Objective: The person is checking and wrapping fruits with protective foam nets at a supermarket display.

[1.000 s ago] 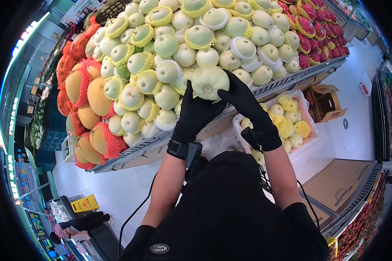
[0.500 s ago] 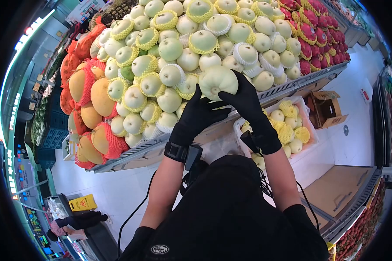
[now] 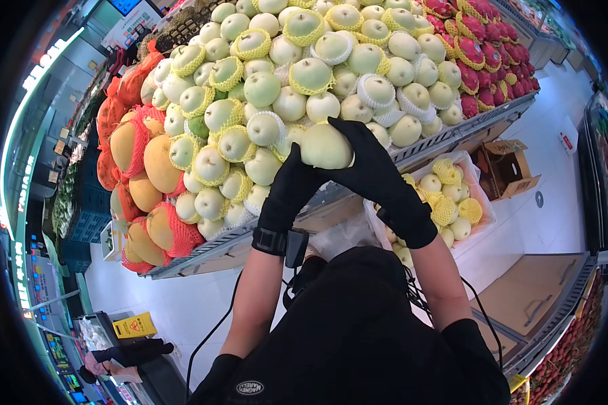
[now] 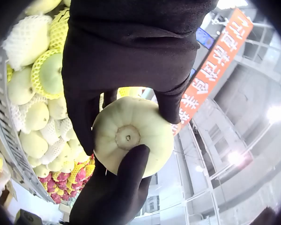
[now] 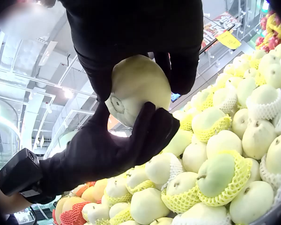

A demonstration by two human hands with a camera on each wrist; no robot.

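Note:
A pale green-white melon [image 3: 325, 147] is held up in front of the fruit display, between my two black-gloved hands. My left hand [image 3: 294, 183] grips its left side; in the left wrist view the fingers curve round the melon [image 4: 152, 124], whose round end scar faces that camera. From the other side my right hand [image 3: 371, 165] holds it, the thumb lying across the melon near the scar. The right wrist view has the right hand [image 5: 136, 33] over the top of the melon [image 5: 143, 89], with left-hand fingers [image 5: 147, 124] against its lower side.
Many similar melons [image 3: 262, 89], some in yellow or white foam nets, are heaped behind the hands. Larger orange-yellow melons [image 3: 161, 162] in red nets lie left, dragon fruit [image 3: 469, 50] right. A display rail [image 3: 425, 152] runs in front; a crate [image 3: 488, 209] of netted fruit stands below.
Half a second ago the left fingers were spread loosely beside the melon; now they grip it again. The melon has turned, hiding its end scar from the head view, and shifted slightly left and down.

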